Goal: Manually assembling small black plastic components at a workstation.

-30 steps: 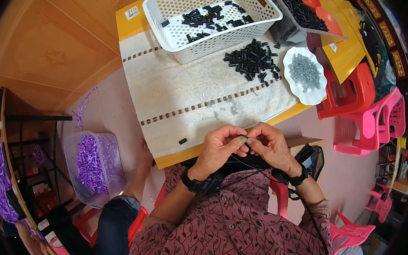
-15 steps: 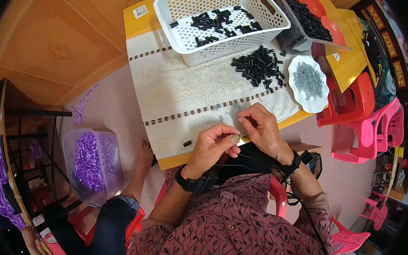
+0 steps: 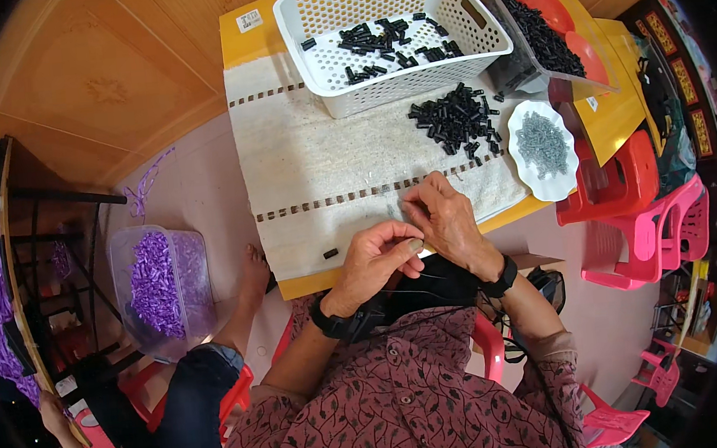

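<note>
Fine two-handed fingertip work appears to be in hand at the centre of the frame. The left hand [image 3: 417,245] brings thumb and forefinger together over the near edge of the desk [image 3: 313,286]; whatever lies between them is too small to make out. The right hand [image 3: 413,213] is just beside it, to the upper right, fingers bent and tips drawn close over the cloth [image 3: 303,157]; whether they have closed on anything, I cannot tell. Thin strands show below the hands.

Lifting one of the small pieces calls for a precise pinch from the right hand, with the left held steady. The black pieces [image 3: 456,122] lie in a loose pile at upper centre-right, with a lone black piece [image 3: 330,253] left of the hands. To the right, a scalloped white dish [image 3: 550,191] holds the small clear pieces [image 3: 543,144].

Behind the pile, a white basket [image 3: 419,85] holds more black pieces, and a clear bin at upper right is heaped with them. At left, a plastic tub of purple pieces [image 3: 157,282] is on the floor. The basket's tall wall limits reaching across the cloth, the strands could snag, and the right hand hides part of the cloth beneath it.
</note>
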Demonstrator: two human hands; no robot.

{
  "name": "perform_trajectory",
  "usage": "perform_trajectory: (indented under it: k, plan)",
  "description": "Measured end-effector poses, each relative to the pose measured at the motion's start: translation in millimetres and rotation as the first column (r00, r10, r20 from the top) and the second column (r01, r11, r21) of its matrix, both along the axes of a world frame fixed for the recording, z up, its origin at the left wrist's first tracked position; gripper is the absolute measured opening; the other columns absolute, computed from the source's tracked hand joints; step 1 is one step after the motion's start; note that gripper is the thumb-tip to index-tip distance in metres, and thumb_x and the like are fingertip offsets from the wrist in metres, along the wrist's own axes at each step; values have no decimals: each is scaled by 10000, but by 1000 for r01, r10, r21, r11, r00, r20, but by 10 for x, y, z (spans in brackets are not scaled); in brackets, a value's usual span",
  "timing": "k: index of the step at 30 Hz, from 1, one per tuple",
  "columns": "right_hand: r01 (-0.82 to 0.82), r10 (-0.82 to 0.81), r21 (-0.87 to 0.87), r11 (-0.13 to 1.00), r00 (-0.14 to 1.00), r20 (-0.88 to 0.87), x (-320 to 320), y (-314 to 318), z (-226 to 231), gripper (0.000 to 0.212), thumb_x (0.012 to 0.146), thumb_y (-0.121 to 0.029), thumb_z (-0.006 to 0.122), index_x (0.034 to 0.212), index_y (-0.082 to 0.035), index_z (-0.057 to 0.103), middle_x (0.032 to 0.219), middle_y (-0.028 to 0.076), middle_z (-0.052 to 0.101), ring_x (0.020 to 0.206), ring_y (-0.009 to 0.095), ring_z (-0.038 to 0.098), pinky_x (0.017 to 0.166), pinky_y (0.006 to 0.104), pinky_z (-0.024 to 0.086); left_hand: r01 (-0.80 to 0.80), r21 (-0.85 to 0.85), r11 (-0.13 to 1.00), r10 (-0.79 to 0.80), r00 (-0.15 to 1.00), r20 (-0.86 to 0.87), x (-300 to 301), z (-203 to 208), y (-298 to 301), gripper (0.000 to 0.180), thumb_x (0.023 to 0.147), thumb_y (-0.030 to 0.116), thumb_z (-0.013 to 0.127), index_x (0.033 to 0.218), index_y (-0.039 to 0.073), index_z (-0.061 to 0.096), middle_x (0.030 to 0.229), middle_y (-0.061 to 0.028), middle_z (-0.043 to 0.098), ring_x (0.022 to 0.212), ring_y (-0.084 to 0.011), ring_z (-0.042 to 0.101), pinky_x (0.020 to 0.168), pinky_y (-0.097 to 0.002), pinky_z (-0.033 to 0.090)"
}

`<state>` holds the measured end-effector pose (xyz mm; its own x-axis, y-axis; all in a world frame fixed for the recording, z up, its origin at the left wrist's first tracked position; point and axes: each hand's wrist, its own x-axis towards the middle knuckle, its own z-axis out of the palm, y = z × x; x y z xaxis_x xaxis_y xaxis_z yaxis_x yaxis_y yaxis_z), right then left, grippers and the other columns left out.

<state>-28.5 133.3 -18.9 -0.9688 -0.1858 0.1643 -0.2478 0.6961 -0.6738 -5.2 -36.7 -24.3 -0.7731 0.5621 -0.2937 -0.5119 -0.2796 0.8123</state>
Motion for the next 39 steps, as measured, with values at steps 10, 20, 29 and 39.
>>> perform_trajectory:
  k: [10, 20, 29, 39]
  plan:
    - [346, 40, -589, 730, 839, 542, 331, 271, 282, 116, 924, -71, 556, 1011, 6, 546, 768, 13, 576, 630, 51, 540, 540, 194, 444, -167, 208, 964, 126, 972, 198, 2, 8, 97, 220, 939, 71, 521, 1127, -36, 560, 931, -101, 636, 739, -148, 643, 648, -268, 561]
    - [370, 78, -635, 678, 823, 562, 586, 351, 385, 124, 918, -96, 583, 1000, -7, 556, 783, 12, 586, 619, 48, 539, 545, 183, 447, -148, 209, 967, 108, 976, 190, 77, 51, 248, 231, 953, 128, 518, 1127, -12, 575, 928, -88, 656, 716, -129, 618, 631, -267, 527]
    - [306, 87, -624, 719, 852, 517, 612, 342, 393, 115, 919, -103, 583, 968, -2, 563, 820, 19, 607, 627, 48, 537, 555, 182, 452, -130, 157, 979, 108, 985, 138, 102, 49, 264, 225, 955, 117, 511, 1126, -17, 569, 910, -87, 652, 711, -130, 618, 621, -262, 530]
    - [261, 65, -544, 798, 859, 508, 625, 342, 424, 123, 909, -107, 593, 923, 15, 576, 783, 25, 608, 602, 59, 543, 538, 194, 460, -71, -1, 997, 71, 994, -82, 91, 66, 258, 189, 954, 82, 502, 1076, -39, 580, 838, -70, 632, 691, -115, 612, 618, -239, 537]
